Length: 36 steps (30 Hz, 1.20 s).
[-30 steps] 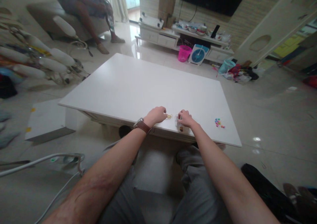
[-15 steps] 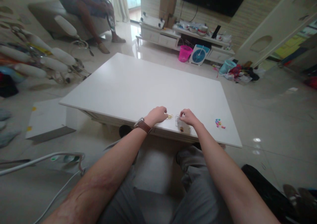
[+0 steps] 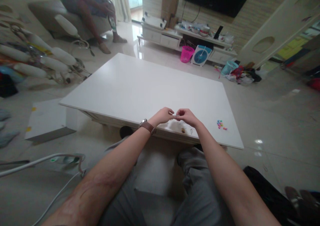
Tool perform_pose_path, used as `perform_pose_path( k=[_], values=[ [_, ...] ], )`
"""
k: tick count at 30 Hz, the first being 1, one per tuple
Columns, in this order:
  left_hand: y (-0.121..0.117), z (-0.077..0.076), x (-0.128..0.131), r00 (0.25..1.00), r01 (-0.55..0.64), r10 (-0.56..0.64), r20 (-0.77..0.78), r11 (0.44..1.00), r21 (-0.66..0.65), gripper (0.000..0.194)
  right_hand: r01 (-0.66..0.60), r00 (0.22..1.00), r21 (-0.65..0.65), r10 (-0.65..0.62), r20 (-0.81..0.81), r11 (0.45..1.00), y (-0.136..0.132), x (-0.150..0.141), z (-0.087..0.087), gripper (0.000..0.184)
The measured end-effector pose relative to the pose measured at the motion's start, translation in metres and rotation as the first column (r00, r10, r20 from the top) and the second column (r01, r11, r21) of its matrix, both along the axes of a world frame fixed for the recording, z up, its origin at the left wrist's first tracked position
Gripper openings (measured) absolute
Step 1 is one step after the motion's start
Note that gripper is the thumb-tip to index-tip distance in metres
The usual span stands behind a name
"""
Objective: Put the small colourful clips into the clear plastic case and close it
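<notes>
My left hand (image 3: 165, 115), with a brown-strapped watch (image 3: 147, 125) on its wrist, is at the near edge of the white table (image 3: 150, 83). Its fingers are bent towards my right hand (image 3: 187, 116), and the fingertips of both nearly meet. Between them a thin, whitish piece (image 3: 177, 115) shows, too small to name; both hands look pinched on it. Just below, a small brown item (image 3: 183, 130) lies by the table edge beside a little clear thing (image 3: 191, 130). To the right lies a cluster of small colourful pieces (image 3: 220, 124).
A person (image 3: 87, 9) sits on a sofa at the back left. Along the far wall stands a low white cabinet (image 3: 160, 38), with a pink basket (image 3: 187, 54) and a blue fan (image 3: 200, 55) before it. A white box (image 3: 47, 117) is on the floor at left.
My hands have come together: the left moved right from beside the yellow loops, which are now hidden, and the right moved slightly left. The clear item by my right hand no longer shows there.
</notes>
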State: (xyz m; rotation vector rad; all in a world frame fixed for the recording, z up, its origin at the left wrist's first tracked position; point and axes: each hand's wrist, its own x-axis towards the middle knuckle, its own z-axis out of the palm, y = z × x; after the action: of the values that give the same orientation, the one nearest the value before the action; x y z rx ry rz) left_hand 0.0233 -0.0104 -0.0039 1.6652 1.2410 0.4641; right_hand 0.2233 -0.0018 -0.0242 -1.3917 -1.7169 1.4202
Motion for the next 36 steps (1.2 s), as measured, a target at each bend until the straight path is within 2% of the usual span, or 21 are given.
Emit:
perform_pose_path(
  k=[3,5,7,11,16,21,26,33,36],
  values=[
    [0.0,-0.002,0.002,0.992,0.002,0.015,0.129,0.992,-0.129,0.028,0.014,0.998,-0.021,-0.016,-0.06,1.0,-0.003,-0.006,0.008,0.037],
    [0.0,-0.002,0.001,0.984,-0.023,0.048,0.169,0.988,-0.151,0.019,0.016,0.998,-0.035,-0.018,-0.066,0.999,-0.004,-0.008,0.012,0.035],
    [0.001,-0.001,-0.001,0.978,-0.043,0.071,0.195,0.988,-0.146,0.013,0.02,0.998,-0.048,-0.023,-0.062,0.999,-0.005,-0.009,0.014,0.033],
    [0.003,-0.002,-0.003,0.975,-0.055,0.078,0.208,0.992,-0.116,0.012,0.064,0.996,-0.055,-0.067,-0.056,0.996,-0.005,-0.008,0.014,0.034],
    [0.004,-0.003,-0.003,0.972,-0.093,0.114,0.206,0.989,-0.113,0.01,0.11,0.994,0.002,-0.11,-0.025,0.994,-0.003,-0.004,0.012,0.034],
    [0.006,-0.004,-0.001,0.962,-0.151,0.179,0.206,0.978,-0.146,0.012,0.13,0.988,-0.021,-0.131,-0.083,0.991,-0.003,-0.004,0.012,0.039],
    [0.009,-0.005,-0.003,0.96,-0.197,0.211,0.186,0.976,-0.089,0.015,0.099,0.987,-0.065,-0.106,-0.123,0.993,-0.003,-0.006,0.014,0.044],
    [0.01,-0.007,-0.005,0.956,-0.246,0.246,0.161,0.969,-0.026,0.017,0.165,0.955,-0.056,-0.173,-0.239,0.985,-0.005,-0.008,0.018,0.054],
    [0.009,-0.005,-0.004,0.949,-0.252,0.256,0.183,0.967,-0.045,0.014,0.161,0.957,-0.049,-0.168,-0.237,0.986,-0.007,-0.011,0.021,0.055]
  ],
)
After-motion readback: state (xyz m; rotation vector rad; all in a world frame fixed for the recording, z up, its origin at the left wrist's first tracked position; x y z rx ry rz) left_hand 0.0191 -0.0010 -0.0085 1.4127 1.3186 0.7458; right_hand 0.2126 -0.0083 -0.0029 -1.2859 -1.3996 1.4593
